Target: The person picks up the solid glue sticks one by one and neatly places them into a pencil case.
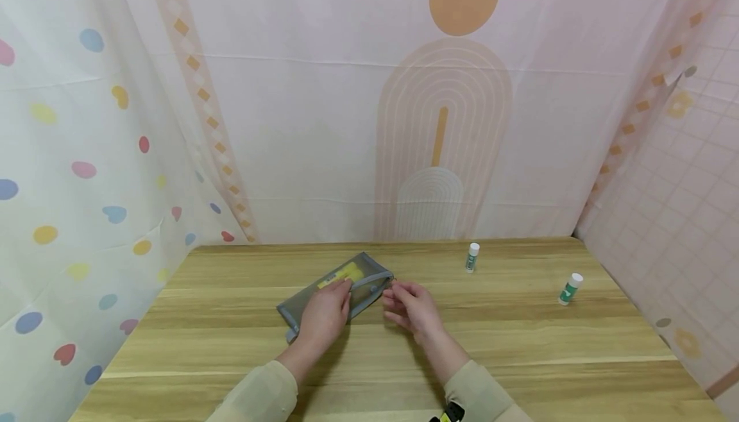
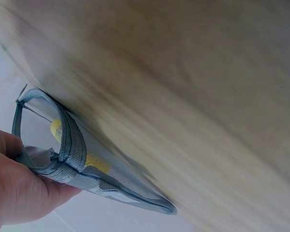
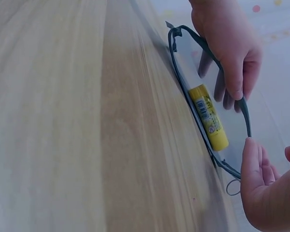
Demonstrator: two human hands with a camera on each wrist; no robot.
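Observation:
A grey see-through zipper pouch [image 1: 304,302] lies slantwise on the table, its mouth parted. Inside it rests a yellow glue stick [image 3: 209,117]. My left hand [image 1: 324,313] grips one edge of the mouth, thumb on one side and fingers behind the fabric [image 2: 19,188]. At the pouch's right end, my right hand [image 1: 417,312] pinches the edge near the zipper corner; its other fingers are loosely bent. A metal ring [image 3: 233,187] hangs by that corner in the right wrist view.
Two green glue sticks with white caps stand on the wooden table [image 1: 519,358]: one at the back [image 1: 472,258], one farther right [image 1: 570,289]. Patterned curtains [image 1: 312,120] enclose the back and sides. A dark and yellow object [image 1: 450,413] sits at my right sleeve.

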